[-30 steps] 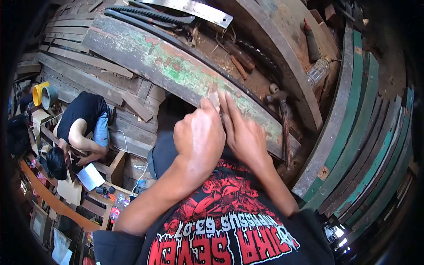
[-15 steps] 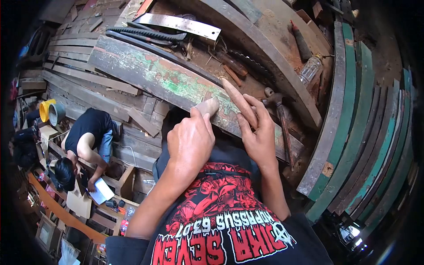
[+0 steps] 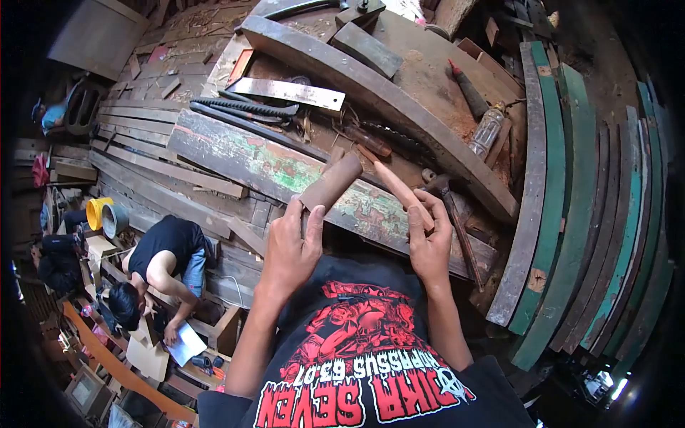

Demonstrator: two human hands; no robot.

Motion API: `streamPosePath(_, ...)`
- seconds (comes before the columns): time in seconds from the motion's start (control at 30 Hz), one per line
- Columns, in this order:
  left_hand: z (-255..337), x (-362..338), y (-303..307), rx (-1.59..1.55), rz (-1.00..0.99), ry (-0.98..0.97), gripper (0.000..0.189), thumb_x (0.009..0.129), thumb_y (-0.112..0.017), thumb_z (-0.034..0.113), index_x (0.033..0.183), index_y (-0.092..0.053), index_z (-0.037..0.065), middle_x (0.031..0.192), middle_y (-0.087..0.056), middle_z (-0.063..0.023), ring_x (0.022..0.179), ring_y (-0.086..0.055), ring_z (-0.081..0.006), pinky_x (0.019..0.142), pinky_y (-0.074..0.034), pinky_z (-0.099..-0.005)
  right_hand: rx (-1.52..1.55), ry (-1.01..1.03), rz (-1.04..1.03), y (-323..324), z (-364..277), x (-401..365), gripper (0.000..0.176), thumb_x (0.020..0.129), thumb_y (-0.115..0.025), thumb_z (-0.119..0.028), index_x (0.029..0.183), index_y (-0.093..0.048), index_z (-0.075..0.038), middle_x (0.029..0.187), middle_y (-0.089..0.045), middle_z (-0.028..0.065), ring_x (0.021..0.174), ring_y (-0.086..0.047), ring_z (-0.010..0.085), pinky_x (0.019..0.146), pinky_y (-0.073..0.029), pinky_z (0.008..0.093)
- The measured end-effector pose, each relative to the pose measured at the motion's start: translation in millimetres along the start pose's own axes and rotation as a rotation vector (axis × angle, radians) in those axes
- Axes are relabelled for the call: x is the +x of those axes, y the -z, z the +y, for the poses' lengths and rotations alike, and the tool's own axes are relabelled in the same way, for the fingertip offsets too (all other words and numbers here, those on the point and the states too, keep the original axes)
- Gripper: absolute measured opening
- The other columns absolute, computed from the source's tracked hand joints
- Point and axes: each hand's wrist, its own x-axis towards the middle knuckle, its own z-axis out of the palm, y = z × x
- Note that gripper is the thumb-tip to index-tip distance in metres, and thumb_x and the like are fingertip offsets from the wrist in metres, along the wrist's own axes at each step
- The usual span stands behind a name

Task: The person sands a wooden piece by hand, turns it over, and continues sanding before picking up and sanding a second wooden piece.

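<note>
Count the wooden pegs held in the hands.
2. A thick peg is gripped in the left hand, and a thin peg is in the right hand. Others may be hidden from view.

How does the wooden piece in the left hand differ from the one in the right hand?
The left hand grips a thick peg; the right hand grips a thin peg. The thick peg is dull brown, the thin peg paler and reddish. The thick peg ends blunt and flat; the thin peg seems to narrow toward its tip. Both are round wood, held by the lower end, leaning toward each other.
</note>
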Motion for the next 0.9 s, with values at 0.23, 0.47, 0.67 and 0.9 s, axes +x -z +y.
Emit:
streamPosePath(0.23, -37.6, 1.0, -34.6, 0.249, 0.088, 0.071, 0.035, 0.107, -0.061, 0.030, 0.106, -0.060, -0.005, 0.075, -0.067, -0.0318, 0.073, -0.066, -0.0551, 0.061, -0.049, -0.0613, -0.137, 0.033, 0.004, 10.6, 14.6, -1.2, 0.035, 0.105, -0.068, -0.028, 0.125, -0.067, 0.001, 0.108, -0.074, 0.0162, 0.101, -0.070, 0.0229, 0.090, -0.054, 0.0365)
streamPosePath(0.47, -27.0, 21.3, -29.8, 0.370, 0.078, 0.036, 0.035, 0.108, -0.059, 0.032, 0.101, -0.057, -0.003, 0.076, -0.068, -0.0315, 0.075, -0.067, -0.0543, 0.063, -0.051, -0.0629, -0.193, 0.086, 0.021, 14.8, 28.8, -8.8, 0.033, 0.105, -0.069, -0.027, 0.124, -0.069, 0.000, 0.106, -0.075, 0.0169, 0.101, -0.072, 0.0246, 0.091, -0.054, 0.0381)
streamPosePath(0.67, -39.7, 26.6, -29.0, 0.438, -0.012, 0.100, 0.034, 0.107, -0.061, 0.032, 0.102, -0.058, -0.001, 0.078, -0.068, -0.0312, 0.076, -0.066, -0.0552, 0.062, -0.050, -0.0630, -0.183, 0.076, -0.001, 14.6, 34.3, -4.8, 0.034, 0.107, -0.067, -0.027, 0.127, -0.069, 0.001, 0.108, -0.074, 0.0101, 0.100, -0.068, 0.0173, 0.091, -0.052, 0.0321)
streamPosePath(0.9, -42.4, 26.7, -23.8, 0.352, 0.141, 0.036, 0.030, 0.108, -0.060, 0.030, 0.101, -0.058, 0.001, 0.081, -0.068, -0.0301, 0.075, -0.066, -0.0548, 0.063, -0.049, -0.0623, -0.234, 0.073, -0.023, 11.5, 28.6, -3.4, 0.039, 0.107, -0.066, -0.030, 0.129, -0.069, 0.002, 0.112, -0.075, 0.0131, 0.104, -0.070, 0.0199, 0.095, -0.053, 0.0344)
